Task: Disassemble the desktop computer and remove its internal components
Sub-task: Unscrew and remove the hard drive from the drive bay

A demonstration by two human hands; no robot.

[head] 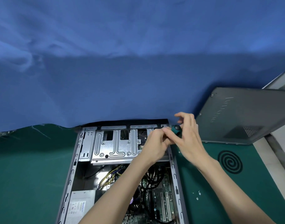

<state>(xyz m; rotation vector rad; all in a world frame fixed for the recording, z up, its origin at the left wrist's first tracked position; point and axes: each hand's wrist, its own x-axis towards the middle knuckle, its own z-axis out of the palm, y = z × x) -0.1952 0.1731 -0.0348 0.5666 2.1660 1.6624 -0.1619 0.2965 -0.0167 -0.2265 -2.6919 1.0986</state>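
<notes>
An open desktop computer case [70,173] lies flat on a green mat, its inside facing up. A silver drive cage [114,146] fills its far end. The power supply [81,206] sits near left, the motherboard [162,199] near right, with yellow and black cables [106,180] between. At the case's far right corner both hands meet on a screwdriver with a green and black handle [176,128]. My right hand [188,136] wraps the handle from the right. My left hand [156,143] pinches the tool lower down, hiding its shaft and tip.
The removed grey side panel [245,117] leans at the right, partly over the mat's edge. A black spiral coil [230,161] lies on the green mat [25,175], with three small loose screws [197,196] nearer me. A blue cloth [122,78] covers the back.
</notes>
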